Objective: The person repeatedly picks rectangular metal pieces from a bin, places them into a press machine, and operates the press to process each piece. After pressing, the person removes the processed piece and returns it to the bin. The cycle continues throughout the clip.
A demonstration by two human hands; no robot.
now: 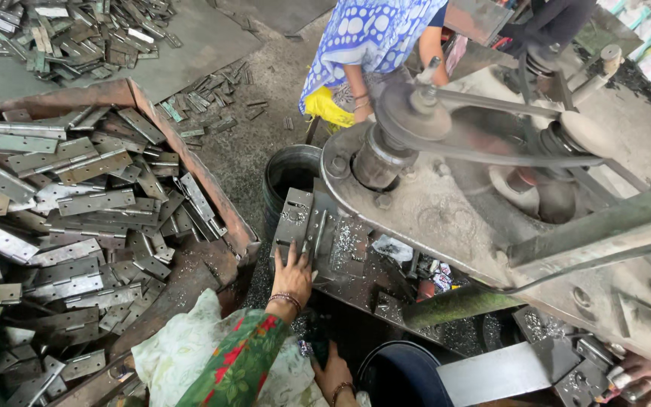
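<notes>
Place: a dusty metal workshop floor [265, 143].
Machine: a big grey press [476, 218] with a belt and wheel.
Box: a rusty tray [190, 162] full of flat metal hinges [77, 203].
Plate: a small grey metal plate [293, 218] on the machine's bed.
Left hand [292, 277]: open, fingers flat on the plate's bottom edge.
Right hand [334, 374]: low by the dark bucket [401, 374]; cannot tell its grip.

Grimy grey concrete floor [265, 90], strewn with metal scraps and dust. At left, a rusty open bin [190, 162] heaped with flat grey hinge plates [77, 203]; farther back, another loose pile of plates [69, 34] on a dark floor sheet [197, 45]. At right, a heavy worn press machine [491, 218] with flywheel and belt. Beside it, a dark round bucket [288, 169]. Beyond, a seated co-worker in blue-and-white patterned cloth [371, 34]. Flat, even daylight throughout.
</notes>
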